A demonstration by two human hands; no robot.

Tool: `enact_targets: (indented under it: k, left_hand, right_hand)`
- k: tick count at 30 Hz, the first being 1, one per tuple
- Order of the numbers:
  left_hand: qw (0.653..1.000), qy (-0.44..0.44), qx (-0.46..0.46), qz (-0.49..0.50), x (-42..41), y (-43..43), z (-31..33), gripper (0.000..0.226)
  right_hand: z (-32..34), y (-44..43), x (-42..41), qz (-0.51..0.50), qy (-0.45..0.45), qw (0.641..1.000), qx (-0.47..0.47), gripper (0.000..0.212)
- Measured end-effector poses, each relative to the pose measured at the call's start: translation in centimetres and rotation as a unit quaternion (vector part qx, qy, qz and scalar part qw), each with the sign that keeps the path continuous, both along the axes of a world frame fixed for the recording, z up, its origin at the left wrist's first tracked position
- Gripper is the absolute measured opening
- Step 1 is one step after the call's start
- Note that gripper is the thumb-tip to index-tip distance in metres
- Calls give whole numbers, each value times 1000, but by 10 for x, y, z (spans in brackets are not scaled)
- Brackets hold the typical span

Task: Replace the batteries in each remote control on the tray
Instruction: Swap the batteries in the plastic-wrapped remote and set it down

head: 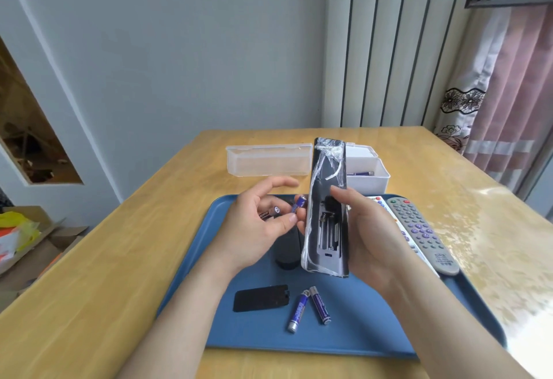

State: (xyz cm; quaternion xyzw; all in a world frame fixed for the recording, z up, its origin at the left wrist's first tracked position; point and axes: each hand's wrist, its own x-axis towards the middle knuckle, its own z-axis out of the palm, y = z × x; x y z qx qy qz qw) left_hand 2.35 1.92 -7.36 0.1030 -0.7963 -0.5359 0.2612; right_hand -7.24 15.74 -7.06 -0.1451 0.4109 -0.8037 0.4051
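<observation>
Remote (324,169) in R hand (368,235), batt (299,203) in L hand (257,229), over tray (374,319) centre

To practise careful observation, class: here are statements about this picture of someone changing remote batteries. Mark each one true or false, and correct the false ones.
1. The right hand holds a black remote with its battery compartment open. True.
2. The battery cover is fitted on that remote. False: it lies on the blue tray, beside two loose batteries.
3. The left hand is empty. False: it holds a purple battery and a dark battery.
4. The grey remote lies on the tray. True.
</observation>
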Motion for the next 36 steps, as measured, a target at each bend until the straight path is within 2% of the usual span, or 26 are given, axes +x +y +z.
enact_targets:
  k: [3,10,15,19,22,26,33,36]
  left_hand:
    - [999,28,-12,15,1,0,5,40]
    - [990,112,76,27,-3,30,12,11]
    - [987,130,97,1,-6,41,11,15]
    - [996,78,37,-31,0,33,16,19]
    - [997,32,-54,-48,6,26,20,25]
    - [986,-12,-163,-22,6,27,17,18]
    - [990,-24,-140,-24,4,26,14,26]
    - [997,-29,-71,-16,2,29,14,25]
  right_hand:
    - [-2,-2,-1,-7,3,999,38,41]
    - [-2,-3,-1,-36,0,998,51,47]
    - [-2,-4,2,-41,8,998,46,47]
    - [-1,-5,3,-60,14,996,57,53]
    - [1,-3,4,-78,10,995,66,55]
    - [3,-5,2,-127,14,991,45,45]
    - [4,-4,5,-133,37,990,33,33]
    - [4,-3,7,-127,44,990,34,33]
